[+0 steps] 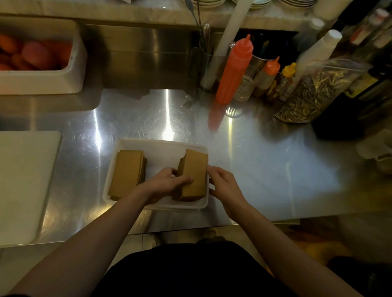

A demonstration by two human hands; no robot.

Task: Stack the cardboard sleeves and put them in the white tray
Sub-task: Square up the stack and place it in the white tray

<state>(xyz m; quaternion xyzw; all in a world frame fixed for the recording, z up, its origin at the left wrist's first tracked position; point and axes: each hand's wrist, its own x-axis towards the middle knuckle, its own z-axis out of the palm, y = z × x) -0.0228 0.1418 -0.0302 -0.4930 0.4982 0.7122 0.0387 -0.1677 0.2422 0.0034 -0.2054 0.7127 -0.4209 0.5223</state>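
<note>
Dimly, left hand [166, 181] gripping right sleeve stack [194, 175] in white tray [160, 146], right hand [222, 185] open beside tray, fingertips blurred

A steel tabletop [248, 157] carries the white tray [160, 145] near its front edge, a white board [12, 180] at the left, and — along the back right — a red bottle [234, 71], two smaller bottles, a glass [244, 86] and a bag [311, 96].
</note>
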